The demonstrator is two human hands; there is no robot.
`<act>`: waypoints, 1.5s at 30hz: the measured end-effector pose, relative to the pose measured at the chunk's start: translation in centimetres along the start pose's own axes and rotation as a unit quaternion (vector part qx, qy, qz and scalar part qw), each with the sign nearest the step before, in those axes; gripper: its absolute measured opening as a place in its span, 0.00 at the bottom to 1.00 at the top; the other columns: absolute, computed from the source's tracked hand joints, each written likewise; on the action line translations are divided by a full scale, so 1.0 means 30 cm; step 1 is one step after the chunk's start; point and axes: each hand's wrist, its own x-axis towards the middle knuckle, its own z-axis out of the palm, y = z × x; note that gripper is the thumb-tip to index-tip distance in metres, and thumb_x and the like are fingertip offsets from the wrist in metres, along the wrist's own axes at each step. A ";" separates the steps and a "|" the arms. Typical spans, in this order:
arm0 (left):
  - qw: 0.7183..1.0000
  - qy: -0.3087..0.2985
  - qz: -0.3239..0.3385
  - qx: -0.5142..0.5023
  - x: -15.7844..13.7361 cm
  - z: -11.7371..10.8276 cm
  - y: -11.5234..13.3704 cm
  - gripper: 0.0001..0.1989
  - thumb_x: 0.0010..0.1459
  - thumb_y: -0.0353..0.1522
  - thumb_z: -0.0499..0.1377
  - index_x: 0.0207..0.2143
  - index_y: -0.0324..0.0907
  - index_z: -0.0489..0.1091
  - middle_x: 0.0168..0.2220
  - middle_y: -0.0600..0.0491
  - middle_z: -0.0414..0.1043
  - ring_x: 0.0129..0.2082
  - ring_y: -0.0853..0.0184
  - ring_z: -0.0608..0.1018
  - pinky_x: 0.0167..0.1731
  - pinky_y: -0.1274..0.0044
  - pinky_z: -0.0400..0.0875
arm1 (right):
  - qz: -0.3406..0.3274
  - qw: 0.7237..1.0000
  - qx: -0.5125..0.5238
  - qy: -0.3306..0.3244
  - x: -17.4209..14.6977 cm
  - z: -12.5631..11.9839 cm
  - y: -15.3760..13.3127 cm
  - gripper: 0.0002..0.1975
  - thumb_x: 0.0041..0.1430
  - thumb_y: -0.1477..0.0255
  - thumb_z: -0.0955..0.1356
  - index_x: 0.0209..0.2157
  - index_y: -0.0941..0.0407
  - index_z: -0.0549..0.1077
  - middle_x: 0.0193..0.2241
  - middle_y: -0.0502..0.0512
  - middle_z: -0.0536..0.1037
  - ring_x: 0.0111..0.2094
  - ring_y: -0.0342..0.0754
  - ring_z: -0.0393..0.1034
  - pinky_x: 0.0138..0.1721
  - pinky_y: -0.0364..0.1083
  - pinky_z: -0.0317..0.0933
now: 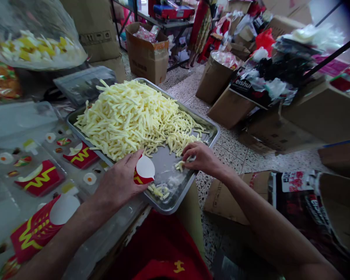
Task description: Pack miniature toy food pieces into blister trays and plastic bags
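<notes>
My left hand (116,181) is closed around a small red fry carton (145,169) with a white inside, held at the near left edge of a metal tray (175,206). On the tray lies a big heap of pale yellow toy-like fries (131,116). Over the tray's near right side, my right hand (200,157) pinches a few fries (180,166) between thumb and fingers. A small group of loose fries (160,191) sits in the tray's near corner, below the carton.
Left of the tray, a stack of red cartons (32,233) and clear packs with a filled red carton (41,178) cover the table. A clear bag of yellow and white pieces (37,46) stands behind. Cardboard boxes (147,52) line the speckled floor; a person's legs (196,35) show at the back.
</notes>
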 end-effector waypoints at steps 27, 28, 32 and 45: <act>1.000 0.005 -0.016 -0.003 0.005 -0.024 0.012 0.45 0.49 0.43 0.69 0.66 0.38 0.58 0.59 0.43 0.70 0.57 0.51 0.74 0.57 0.64 0.69 | 0.096 0.966 0.213 0.114 0.026 -0.050 0.005 0.05 0.56 0.72 0.68 0.34 0.57 0.76 0.27 0.51 0.78 0.24 0.42 0.66 0.26 0.43 0.58; 1.000 0.002 -0.014 0.003 0.011 -0.024 0.027 0.45 0.49 0.42 0.69 0.67 0.38 0.58 0.59 0.42 0.70 0.57 0.51 0.74 0.58 0.65 0.68 | 0.077 0.972 0.202 0.088 0.014 -0.041 -0.019 0.05 0.57 0.73 0.68 0.34 0.57 0.77 0.27 0.51 0.78 0.25 0.42 0.67 0.27 0.43 0.59; 0.999 -0.009 -0.014 0.033 0.019 -0.022 0.068 0.45 0.49 0.38 0.70 0.66 0.36 0.58 0.60 0.40 0.69 0.57 0.51 0.74 0.57 0.66 0.69 | -0.045 0.999 0.003 -0.023 -0.026 0.010 -0.109 0.05 0.60 0.76 0.70 0.36 0.56 0.80 0.33 0.53 0.79 0.33 0.45 0.72 0.35 0.45 0.61; 0.988 -0.078 0.004 0.130 0.055 -0.016 0.100 0.41 0.49 0.41 0.71 0.62 0.36 0.62 0.53 0.40 0.73 0.49 0.49 0.78 0.45 0.65 0.74 | -0.032 0.964 -0.240 -0.110 -0.006 0.083 -0.168 0.06 0.57 0.78 0.68 0.29 0.58 0.78 0.30 0.56 0.78 0.31 0.46 0.66 0.29 0.47 0.48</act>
